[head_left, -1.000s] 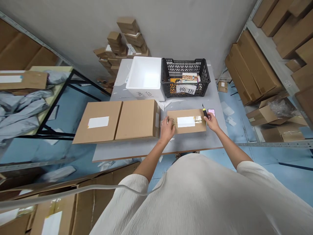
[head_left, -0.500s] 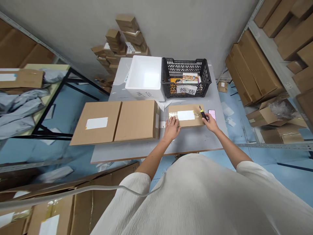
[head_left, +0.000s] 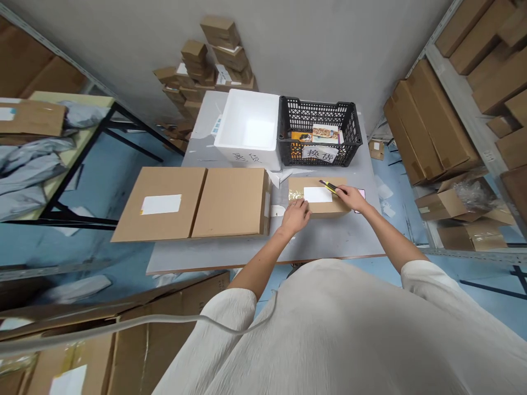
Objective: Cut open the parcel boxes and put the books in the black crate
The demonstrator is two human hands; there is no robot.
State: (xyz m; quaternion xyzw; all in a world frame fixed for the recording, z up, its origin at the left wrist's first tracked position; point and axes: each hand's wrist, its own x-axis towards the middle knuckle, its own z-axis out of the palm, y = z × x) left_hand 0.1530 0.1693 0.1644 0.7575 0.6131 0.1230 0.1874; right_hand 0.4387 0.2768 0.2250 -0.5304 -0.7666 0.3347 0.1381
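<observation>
We are gripping the utility knife in our right hand, fingers clamped on its handle, blade over the small taped box lying on the table. Our left hand is pressing the box's near-left corner, fingers flat and apart. Risk: the blade skidding across glossy tape toward that hand.

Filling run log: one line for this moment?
left hand: rests on small brown cardboard box | right hand: holds yellow-black utility knife near white label
</observation>
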